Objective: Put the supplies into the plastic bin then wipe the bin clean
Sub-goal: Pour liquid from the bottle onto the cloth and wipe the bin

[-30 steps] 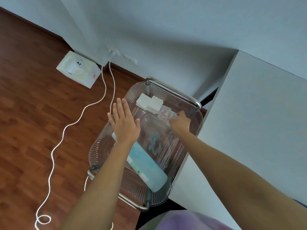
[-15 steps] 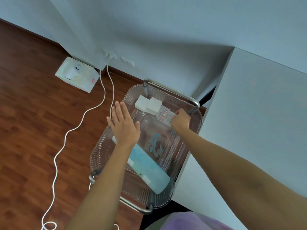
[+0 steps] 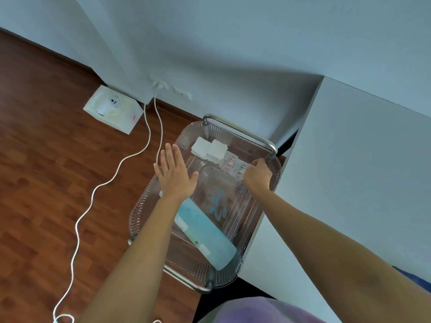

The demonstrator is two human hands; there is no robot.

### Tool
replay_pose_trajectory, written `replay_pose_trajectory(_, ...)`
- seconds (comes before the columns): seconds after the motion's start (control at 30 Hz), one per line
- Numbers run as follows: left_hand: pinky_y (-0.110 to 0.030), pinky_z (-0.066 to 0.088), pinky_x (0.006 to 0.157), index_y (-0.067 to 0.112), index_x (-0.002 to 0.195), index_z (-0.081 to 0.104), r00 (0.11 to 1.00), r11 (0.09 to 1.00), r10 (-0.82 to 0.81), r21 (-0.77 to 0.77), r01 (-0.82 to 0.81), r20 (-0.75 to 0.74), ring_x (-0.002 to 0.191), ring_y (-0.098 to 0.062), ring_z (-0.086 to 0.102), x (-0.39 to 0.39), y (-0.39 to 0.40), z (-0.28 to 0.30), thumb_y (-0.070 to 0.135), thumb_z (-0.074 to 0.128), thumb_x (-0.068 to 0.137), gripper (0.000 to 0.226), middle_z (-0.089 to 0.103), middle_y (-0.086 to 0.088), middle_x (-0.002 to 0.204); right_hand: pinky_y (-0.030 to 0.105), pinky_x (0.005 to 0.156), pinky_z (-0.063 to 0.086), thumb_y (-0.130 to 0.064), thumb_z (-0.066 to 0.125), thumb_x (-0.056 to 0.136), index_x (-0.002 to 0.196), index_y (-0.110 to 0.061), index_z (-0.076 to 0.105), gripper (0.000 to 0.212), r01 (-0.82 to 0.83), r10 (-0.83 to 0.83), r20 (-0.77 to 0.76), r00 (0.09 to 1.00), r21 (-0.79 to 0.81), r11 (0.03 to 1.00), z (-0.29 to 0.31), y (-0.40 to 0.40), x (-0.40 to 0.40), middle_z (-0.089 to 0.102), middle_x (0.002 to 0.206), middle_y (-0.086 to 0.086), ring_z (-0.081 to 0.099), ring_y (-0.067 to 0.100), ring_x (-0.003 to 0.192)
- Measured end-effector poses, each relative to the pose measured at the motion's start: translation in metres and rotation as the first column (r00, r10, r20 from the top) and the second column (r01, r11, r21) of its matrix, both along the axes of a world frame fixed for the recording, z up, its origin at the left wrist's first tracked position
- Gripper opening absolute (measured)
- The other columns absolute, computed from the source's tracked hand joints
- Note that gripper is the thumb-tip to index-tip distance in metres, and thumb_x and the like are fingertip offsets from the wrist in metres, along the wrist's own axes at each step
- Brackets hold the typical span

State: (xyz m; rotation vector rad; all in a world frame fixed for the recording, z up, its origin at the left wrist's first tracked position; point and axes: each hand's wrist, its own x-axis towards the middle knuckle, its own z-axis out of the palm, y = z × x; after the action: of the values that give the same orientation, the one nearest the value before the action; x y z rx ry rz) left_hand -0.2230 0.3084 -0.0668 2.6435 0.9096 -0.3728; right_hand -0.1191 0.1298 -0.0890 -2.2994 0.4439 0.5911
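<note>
Wood floor fills the left side, white wall behind, white cabinet along the right. Clear ribbed plastic bin sits in a metal-rail cart, pushed up just beside the cabinet's left face.

In the bin: long light-blue pack lies diagonally from the left edge toward the near-right corner. Two white gauze stacks lie side by side at the far-left corner. A small packet with pinkish print lies just right of the gauze, near the far edge. Something blue shows through the clear bottom mid-bin; can't tell what it is.

Left hand: flat, fingers straight and together, palm down, over the bin's left edge, above the far end of the blue pack. Released, holding nothing. Can't tell if it touches the rim.

Right hand: fingers curled down at the far-right corner, right against the small packet. Looks like it grasps the packet's edge, but the fingertips are hidden behind the knuckles.

Off the cart: white box on the floor at the wall's base; two white cables run from the wall outlet across the floor toward the near edge of view.
</note>
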Motion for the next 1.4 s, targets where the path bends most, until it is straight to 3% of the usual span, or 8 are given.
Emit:
replay_pose_trajectory(0.17, -0.049, 0.004, 0.122, 0.018, 0.156, 0.021, 0.949, 0.949, 0.188, -0.296, -0.109, 0.254, 0.154, -0.022, 0.009, -0.006, 0.003, 0.023, 0.031, 0.052, 0.100, 0.066, 0.011, -0.001, 0.166, 0.039, 0.082, 0.059, -0.008, 0.050, 0.096, 0.116, -0.008, 0.056, 0.021, -0.193, 0.188, 0.055, 0.981, 0.091, 0.977, 0.016, -0.005, -0.025, 0.064, 0.114, 0.014, 0.064, 0.029, 0.101)
replay_pose_trajectory(0.3, -0.016, 0.041, 0.096, 0.021, 0.138, 0.050, 0.620, 0.782, 0.609, -0.507, -0.363, 0.495, 0.128, -0.012, 0.050, -0.042, -0.015, 0.038, 0.018, 0.051, 0.100, 0.038, 0.049, 0.001, 0.144, 0.036, 0.087, 0.054, -0.014, 0.050, 0.097, 0.111, -0.009, 0.059, 0.017, -0.358, 0.357, 0.036, 0.934, 0.155, 0.921, 0.023, -0.008, -0.047, 0.066, 0.109, 0.010, 0.063, 0.023, 0.095)
replay_pose_trajectory(0.43, -0.027, 0.046, 0.097, 0.014, 0.134, 0.053, 0.235, 0.356, 0.934, -0.677, -0.644, 0.268, 0.122, -0.021, 0.055, -0.072, -0.034, 0.036, 0.014, 0.047, 0.099, 0.036, 0.057, -0.005, 0.138, 0.031, 0.088, 0.047, -0.022, 0.044, 0.101, 0.110, -0.004, 0.062, 0.027, -0.534, 0.541, -0.013, 0.841, 0.141, 0.833, 0.020, -0.007, -0.059, 0.069, 0.106, 0.012, 0.063, 0.027, 0.101)
replay_pose_trajectory(0.6, -0.038, 0.050, 0.091, 0.008, 0.135, 0.051, 0.085, -0.095, 0.976, -0.745, -0.661, -0.200, 0.117, -0.028, 0.059, -0.090, -0.029, 0.027, 0.024, 0.045, 0.103, 0.036, 0.060, -0.017, 0.131, 0.035, 0.084, 0.046, -0.024, 0.035, 0.104, 0.097, 0.003, 0.065, 0.041, -0.708, 0.729, -0.072, 0.681, 0.190, 0.680, 0.015, 0.011, -0.072, 0.065, 0.093, 0.016, 0.058, 0.025, 0.087)
replay_pose_trajectory(0.67, -0.034, 0.048, 0.076, 0.011, 0.131, 0.051, 0.091, -0.145, 0.961, -0.756, -0.639, -0.261, 0.101, -0.022, 0.061, -0.089, -0.020, 0.028, 0.026, 0.046, 0.102, 0.033, 0.063, -0.013, 0.119, 0.036, 0.082, 0.045, -0.025, 0.034, 0.104, 0.091, 0.001, 0.062, 0.041, -0.734, 0.765, -0.081, 0.639, 0.234, 0.638, 0.013, 0.023, -0.074, 0.062, 0.089, 0.016, 0.056, 0.024, 0.085)
replay_pose_trajectory(1.0, -0.070, 0.045, 0.090, 0.003, 0.105, 0.065, 0.342, -0.155, 0.795, -0.712, -0.685, -0.502, 0.094, -0.039, 0.066, -0.065, 0.017, 0.002, 0.023, 0.065, 0.071, 0.039, 0.068, -0.020, 0.099, 0.036, 0.078, 0.042, -0.025, 0.033, 0.103, 0.110, 0.012, 0.059, 0.046, -0.656, 0.765, -0.239, 0.598, 0.403, 0.639, -0.005, 0.071, -0.077, 0.059, 0.092, 0.019, 0.048, 0.020, 0.084)
replay_pose_trajectory(1.13, -0.069, 0.046, 0.091, 0.008, 0.119, 0.058, 0.327, -0.166, 0.787, -0.690, -0.705, -0.524, 0.098, -0.037, 0.066, -0.061, 0.020, -0.009, 0.036, 0.067, 0.089, 0.042, 0.065, -0.018, 0.107, 0.033, 0.076, 0.040, -0.023, 0.036, 0.103, 0.116, 0.008, 0.062, 0.042, -0.546, 0.704, -0.317, 0.635, 0.460, 0.700, -0.013, 0.075, -0.073, 0.065, 0.114, 0.027, 0.052, 0.020, 0.088)
replay_pose_trajectory(1.4, -0.057, 0.050, 0.098, 0.001, 0.119, 0.058, 0.478, 0.022, 0.772, -0.733, -0.680, -0.420, 0.100, -0.033, 0.066, -0.061, 0.025, 0.002, 0.043, 0.072, 0.086, 0.056, 0.066, -0.016, 0.111, 0.027, 0.076, 0.049, -0.021, 0.037, 0.105, 0.118, 0.003, 0.065, 0.040, -0.375, 0.651, -0.347, 0.675, 0.599, 0.708, -0.003, 0.062, -0.063, 0.068, 0.119, 0.019, 0.061, 0.022, 0.093)
